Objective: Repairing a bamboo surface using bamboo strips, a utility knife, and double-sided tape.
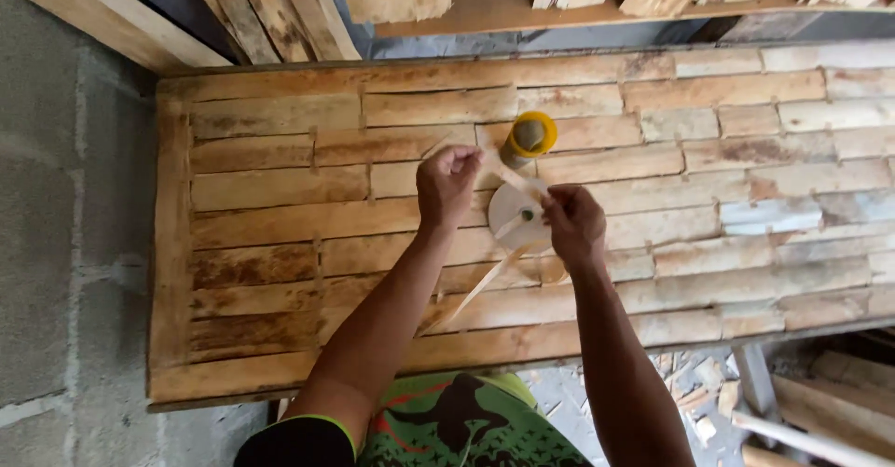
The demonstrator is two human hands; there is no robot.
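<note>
Strip of pale wood spans between left hand and right hand, both pinched on it.

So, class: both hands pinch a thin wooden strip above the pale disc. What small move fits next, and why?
Probably lower the thin wooden strip toward the pale disc. The left hand and right hand pinch its ends just above the disc.
</note>
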